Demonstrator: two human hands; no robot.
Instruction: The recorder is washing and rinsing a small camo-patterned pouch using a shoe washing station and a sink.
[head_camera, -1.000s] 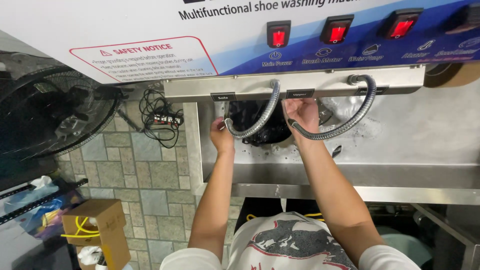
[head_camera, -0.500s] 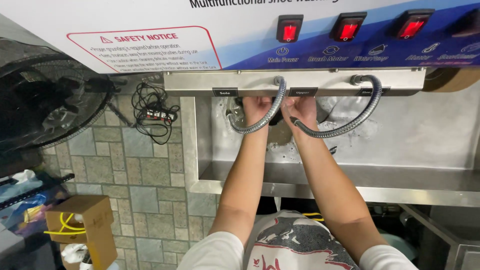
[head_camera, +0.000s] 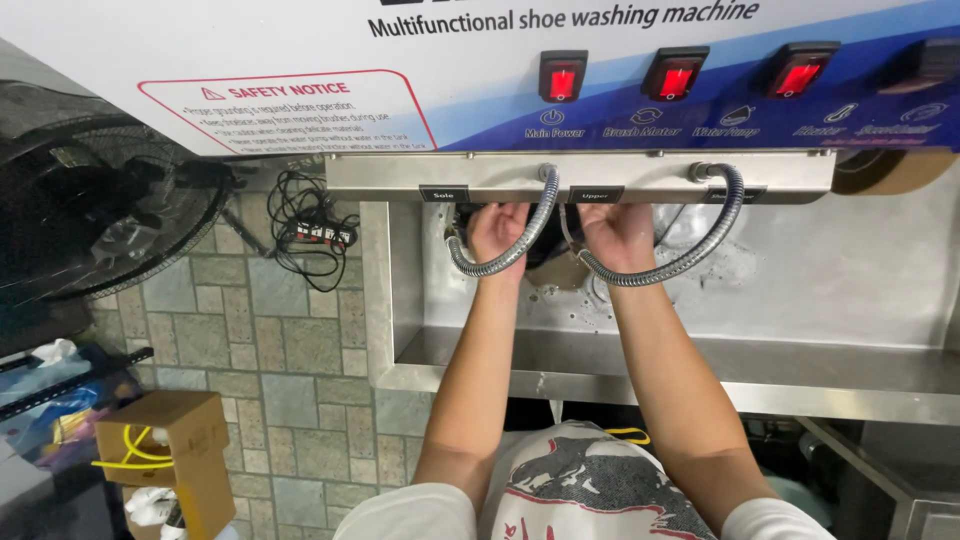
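Both my hands reach into the steel basin (head_camera: 700, 365) under the machine's front panel. My left hand (head_camera: 497, 228) and right hand (head_camera: 617, 232) are raised side by side around a dark object (head_camera: 552, 250) between them, mostly hidden by the panel's lower edge; I cannot tell how firmly either grips it. Two ribbed metal hoses (head_camera: 500, 262) curve across my wrists. Above, three red lit switches (head_camera: 677, 73) sit in a row on a blue band, and a red-bordered notice label (head_camera: 285, 108) lies to their left. A cardboard box (head_camera: 165, 440) with yellow cord stands on the tiled floor (head_camera: 290, 370).
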